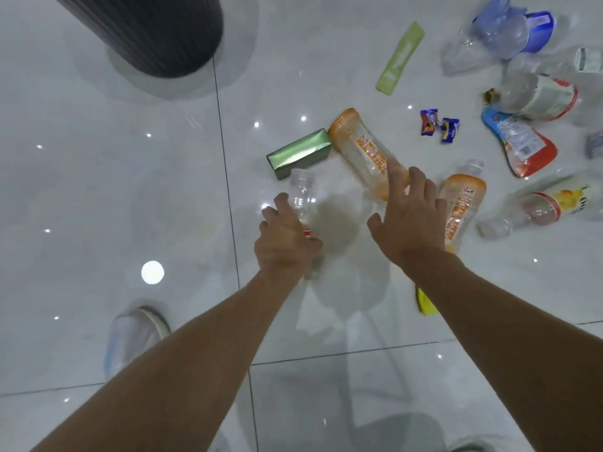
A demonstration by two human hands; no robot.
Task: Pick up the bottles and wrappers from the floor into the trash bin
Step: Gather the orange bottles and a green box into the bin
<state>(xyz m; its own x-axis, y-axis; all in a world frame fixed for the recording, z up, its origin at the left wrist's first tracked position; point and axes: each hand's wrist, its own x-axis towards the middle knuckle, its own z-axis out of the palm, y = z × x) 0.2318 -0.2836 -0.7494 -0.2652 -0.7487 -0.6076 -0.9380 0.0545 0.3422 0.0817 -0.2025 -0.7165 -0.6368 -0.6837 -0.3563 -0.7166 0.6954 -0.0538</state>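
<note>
Left hand (287,243) grips a clear bottle (301,199); right hand (409,216) is open, fingers spread over an orange bottle (365,154) — close squarely round its middle. Beyond, more litter; bin (156,31) far left.

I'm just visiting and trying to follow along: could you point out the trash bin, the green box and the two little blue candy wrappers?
trash bin (156,31): head view, on its dark ribbed side wall.
green box (298,152): head view, on its shiny top face.
blue candy wrappers (429,121): head view, on the left one of the pair.
</note>
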